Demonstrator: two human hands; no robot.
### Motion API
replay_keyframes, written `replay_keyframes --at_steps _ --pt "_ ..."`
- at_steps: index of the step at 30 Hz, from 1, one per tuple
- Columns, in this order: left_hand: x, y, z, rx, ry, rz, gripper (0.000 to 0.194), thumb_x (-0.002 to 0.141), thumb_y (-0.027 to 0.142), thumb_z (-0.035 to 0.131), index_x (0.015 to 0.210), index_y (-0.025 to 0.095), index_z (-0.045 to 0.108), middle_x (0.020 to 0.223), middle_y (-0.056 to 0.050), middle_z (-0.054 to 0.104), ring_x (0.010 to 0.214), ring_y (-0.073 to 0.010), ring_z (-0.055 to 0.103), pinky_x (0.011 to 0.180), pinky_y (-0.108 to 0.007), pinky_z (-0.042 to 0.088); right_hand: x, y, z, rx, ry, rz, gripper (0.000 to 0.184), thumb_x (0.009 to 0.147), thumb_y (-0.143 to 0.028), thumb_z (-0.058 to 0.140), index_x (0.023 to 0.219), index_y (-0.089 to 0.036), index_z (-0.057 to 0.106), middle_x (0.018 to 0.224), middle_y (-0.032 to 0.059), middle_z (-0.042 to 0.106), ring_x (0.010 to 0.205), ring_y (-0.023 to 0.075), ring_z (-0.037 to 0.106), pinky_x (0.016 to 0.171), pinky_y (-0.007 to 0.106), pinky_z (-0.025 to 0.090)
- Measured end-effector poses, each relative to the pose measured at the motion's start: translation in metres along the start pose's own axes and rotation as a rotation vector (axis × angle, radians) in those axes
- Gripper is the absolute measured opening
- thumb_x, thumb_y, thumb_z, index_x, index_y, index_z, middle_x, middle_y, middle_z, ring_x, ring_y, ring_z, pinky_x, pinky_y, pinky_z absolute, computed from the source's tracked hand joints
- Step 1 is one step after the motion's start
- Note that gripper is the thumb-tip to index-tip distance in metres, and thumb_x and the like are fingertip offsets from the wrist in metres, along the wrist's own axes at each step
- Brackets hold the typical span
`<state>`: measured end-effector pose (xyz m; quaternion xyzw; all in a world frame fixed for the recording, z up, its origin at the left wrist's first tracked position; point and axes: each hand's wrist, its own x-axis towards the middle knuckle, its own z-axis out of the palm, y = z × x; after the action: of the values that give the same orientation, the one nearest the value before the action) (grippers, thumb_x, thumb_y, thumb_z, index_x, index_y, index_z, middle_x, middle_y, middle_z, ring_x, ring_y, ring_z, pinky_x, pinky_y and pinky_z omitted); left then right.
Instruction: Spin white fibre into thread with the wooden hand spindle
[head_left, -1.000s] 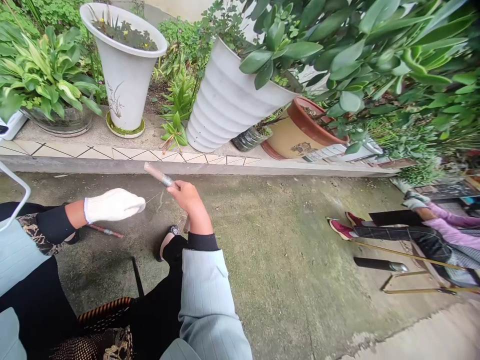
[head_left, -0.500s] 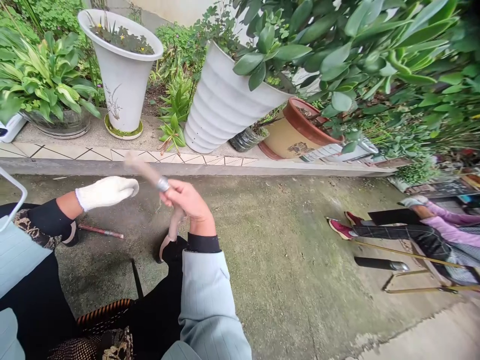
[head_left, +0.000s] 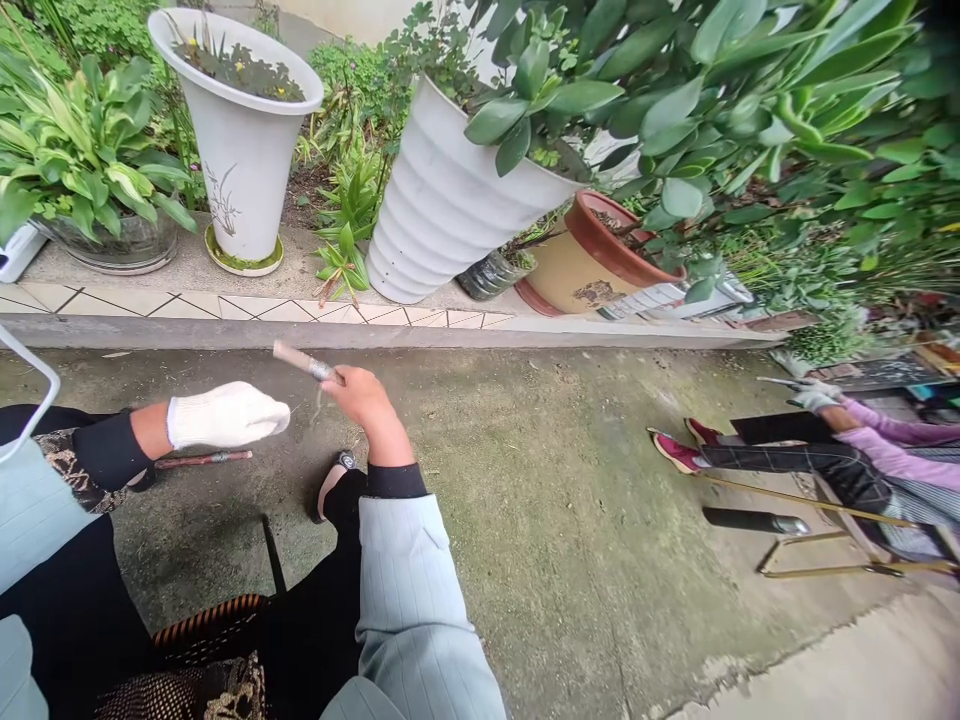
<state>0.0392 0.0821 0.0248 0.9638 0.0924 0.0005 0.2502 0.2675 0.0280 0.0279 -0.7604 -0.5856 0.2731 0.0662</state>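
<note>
My left hand (head_left: 229, 415) wears a white knitted glove. Its fingers are closed, and whatever they may hold is too small or hidden to make out. Bare, my right hand (head_left: 361, 398) grips a wooden-handled tool (head_left: 298, 360) with a silvery metal band near my fingers. The pale wooden end points up and left, above the gloved fingertips; the part inside my hand is hidden, so its kind does not show. The two hands are a short way apart. A reddish stick (head_left: 229, 457) lies on the concrete below the gloved hand.
A tiled ledge (head_left: 187, 305) ahead carries a white flowerpot (head_left: 251, 190), a ribbed white planter (head_left: 450, 200) and a brown-rimmed pot (head_left: 592, 260). A white metal bar (head_left: 41, 395) is at left. At right sits a person in a lilac sleeve (head_left: 885, 450), near a dark cylinder (head_left: 754, 522).
My gloved left hand has moved right and slightly down. My right hand has turned, bringing the tool's wooden end lower and rightward. The person at right has shifted their gloved hands, where a thin tool now shows.
</note>
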Motion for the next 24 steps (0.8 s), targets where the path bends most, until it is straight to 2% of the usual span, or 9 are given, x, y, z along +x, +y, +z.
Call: replay_keyframes --at_steps 3,5,8,11,13,16,18,21,24 --pt "-0.003 -0.007 0.000 0.099 -0.004 -0.050 0.031 0.094 0.031 0.034 0.081 0.020 0.060 0.068 -0.001 0.062 0.057 -0.0136 0.051 0.057 -0.024 0.033 -0.001 -0.008 0.009 -0.179 -0.298 -0.092 0.020 0.077 -0.037 0.061 0.082 -0.018 0.066 0.085 0.0075 0.067 0.073 0.0163 0.055 0.058 0.025 0.031" --pt "-0.005 -0.013 -0.004 0.161 0.006 -0.112 0.032 0.093 0.032 0.034 0.085 0.020 0.062 0.073 -0.003 0.064 0.061 -0.0148 0.055 0.060 -0.024 0.036 -0.001 -0.013 0.015 -0.187 -0.511 -0.192 0.017 0.076 -0.034 0.063 0.078 -0.017 0.066 0.078 0.0052 0.065 0.069 0.0142 0.055 0.056 0.024 0.031" --pt "-0.007 -0.023 -0.014 0.217 0.036 -0.218 0.034 0.093 0.034 0.032 0.095 0.020 0.062 0.090 -0.005 0.068 0.076 -0.0182 0.061 0.069 -0.026 0.041 -0.003 -0.019 0.019 0.025 -0.763 -0.326 0.015 0.077 -0.031 0.062 0.080 -0.017 0.064 0.067 -0.0012 0.058 0.059 0.0097 0.051 0.054 0.021 0.033" --pt "-0.008 -0.027 -0.019 0.199 0.045 -0.318 0.035 0.093 0.034 0.030 0.099 0.018 0.061 0.097 -0.007 0.067 0.080 -0.0207 0.062 0.072 -0.029 0.043 -0.010 -0.020 0.008 0.301 -0.885 -0.441 0.021 0.076 -0.033 0.064 0.088 -0.016 0.064 0.067 -0.0038 0.055 0.058 0.0079 0.048 0.056 0.020 0.037" --pt "-0.007 -0.026 -0.016 0.128 0.041 -0.340 0.034 0.093 0.033 0.030 0.098 0.018 0.060 0.095 -0.006 0.067 0.079 -0.0200 0.062 0.070 -0.029 0.044 -0.015 -0.015 -0.005 0.491 -0.801 -0.496 0.030 0.073 -0.036 0.067 0.095 -0.016 0.064 0.069 -0.0037 0.055 0.060 0.0081 0.048 0.059 0.020 0.038" --pt "-0.005 -0.020 -0.005 0.035 0.010 -0.303 0.031 0.093 0.034 0.033 0.094 0.020 0.061 0.089 -0.004 0.066 0.074 -0.0172 0.061 0.067 -0.025 0.043 -0.018 -0.001 -0.022 0.836 -0.325 -0.439 0.033 0.075 -0.040 0.064 0.095 -0.014 0.061 0.071 -0.0019 0.054 0.059 0.0083 0.045 0.059 0.022 0.038" --pt "-0.004 -0.015 0.003 0.007 -0.021 -0.252 0.032 0.093 0.034 0.033 0.089 0.019 0.061 0.083 -0.003 0.066 0.069 -0.0154 0.059 0.065 -0.024 0.042 -0.016 0.010 -0.026 0.930 -0.015 -0.326 0.029 0.078 -0.042 0.058 0.088 -0.015 0.058 0.071 -0.0012 0.052 0.058 0.0085 0.044 0.058 0.022 0.038" --pt "-0.002 -0.007 0.008 -0.048 -0.041 -0.126 0.033 0.095 0.033 0.031 0.086 0.019 0.059 0.080 -0.003 0.066 0.066 -0.0138 0.056 0.063 -0.023 0.039 -0.008 0.020 -0.021 0.715 0.185 -0.123 0.025 0.078 -0.040 0.056 0.083 -0.016 0.058 0.067 -0.0014 0.052 0.058 0.0101 0.044 0.058 0.023 0.036" --pt "-0.001 -0.003 0.006 -0.060 -0.014 -0.012 0.031 0.095 0.032 0.033 0.084 0.019 0.059 0.077 -0.002 0.064 0.065 -0.0136 0.055 0.063 -0.024 0.038 -0.003 0.021 -0.012 0.315 0.167 -0.011 0.021 0.078 -0.037 0.057 0.084 -0.017 0.063 0.069 0.0001 0.057 0.064 0.0127 0.047 0.061 0.024 0.034"
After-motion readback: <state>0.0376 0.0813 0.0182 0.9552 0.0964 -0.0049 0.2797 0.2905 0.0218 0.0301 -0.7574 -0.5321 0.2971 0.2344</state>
